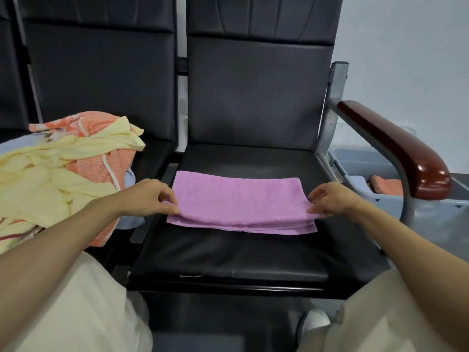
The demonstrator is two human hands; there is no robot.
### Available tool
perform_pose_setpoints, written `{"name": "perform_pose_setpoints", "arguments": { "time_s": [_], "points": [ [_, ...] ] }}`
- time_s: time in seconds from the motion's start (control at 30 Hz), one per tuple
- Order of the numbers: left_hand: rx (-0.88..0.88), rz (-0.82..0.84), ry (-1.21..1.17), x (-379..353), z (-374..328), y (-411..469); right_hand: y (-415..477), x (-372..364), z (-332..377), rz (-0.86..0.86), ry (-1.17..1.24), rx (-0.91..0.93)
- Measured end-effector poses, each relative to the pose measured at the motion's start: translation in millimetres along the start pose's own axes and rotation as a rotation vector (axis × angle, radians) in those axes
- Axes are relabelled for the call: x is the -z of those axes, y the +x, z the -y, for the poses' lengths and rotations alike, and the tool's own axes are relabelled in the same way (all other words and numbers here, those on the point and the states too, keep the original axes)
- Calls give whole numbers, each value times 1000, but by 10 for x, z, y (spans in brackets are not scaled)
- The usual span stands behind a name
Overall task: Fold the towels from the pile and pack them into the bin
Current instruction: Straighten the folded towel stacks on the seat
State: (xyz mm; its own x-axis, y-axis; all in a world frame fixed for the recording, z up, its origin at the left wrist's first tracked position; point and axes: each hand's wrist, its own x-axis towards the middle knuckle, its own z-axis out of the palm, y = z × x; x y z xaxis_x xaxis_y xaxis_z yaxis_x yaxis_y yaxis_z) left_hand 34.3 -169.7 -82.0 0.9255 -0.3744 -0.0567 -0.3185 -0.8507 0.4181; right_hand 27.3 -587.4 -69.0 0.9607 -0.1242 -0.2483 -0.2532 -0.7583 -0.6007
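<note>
A pink towel (pixel 238 201), folded into a flat rectangle of a few layers, lies on the black seat (pixel 228 252) in front of me. My left hand (pixel 149 196) pinches its near left corner and my right hand (pixel 332 198) pinches its near right corner. The pile of unfolded towels (pixel 58 174), yellow, orange and pale blue, is heaped on the neighbouring seat at the left. A grey-blue bin (pixel 380 189) stands to the right beyond the armrest, with a folded orange towel (pixel 385 185) and a pale blue one inside, partly hidden.
A dark red wooden armrest (pixel 396 151) on a grey metal frame stands between the seat and the bin. Black seat backs rise behind. My knees in light trousers are at the bottom left and right. A white wall is at the right.
</note>
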Motion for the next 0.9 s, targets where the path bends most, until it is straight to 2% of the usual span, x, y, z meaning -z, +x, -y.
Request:
{"name": "perform_pose_setpoints", "arguments": {
  "time_s": [0.1,0.2,0.27,0.37,0.53,0.67,0.77,0.9],
  "points": [
    [41,23,-57,-36,26,26,102,-91,-14,28,-146,-49],
    [120,-76,-118,-85,48,108,164,-178,-12,4,-214,-98],
    [248,-145,-180,-124,44,158,225,-234,-26,-62,-235,-110],
    [421,-97,-215,-183,29,242,274,-310,-29,-94,-286,-132],
    [455,4,-30,-245,-14,332,303,-414,119,45,-236,-208],
    [417,-23,66,-308,-212,299,289,-414,115,204,-154,-256],
    [447,-42,-65,-325,-272,259,247,-356,65,308,-147,-267],
    [550,-57,-559,-288,-249,185,165,-251,63,400,-74,-241]
  ]
}}
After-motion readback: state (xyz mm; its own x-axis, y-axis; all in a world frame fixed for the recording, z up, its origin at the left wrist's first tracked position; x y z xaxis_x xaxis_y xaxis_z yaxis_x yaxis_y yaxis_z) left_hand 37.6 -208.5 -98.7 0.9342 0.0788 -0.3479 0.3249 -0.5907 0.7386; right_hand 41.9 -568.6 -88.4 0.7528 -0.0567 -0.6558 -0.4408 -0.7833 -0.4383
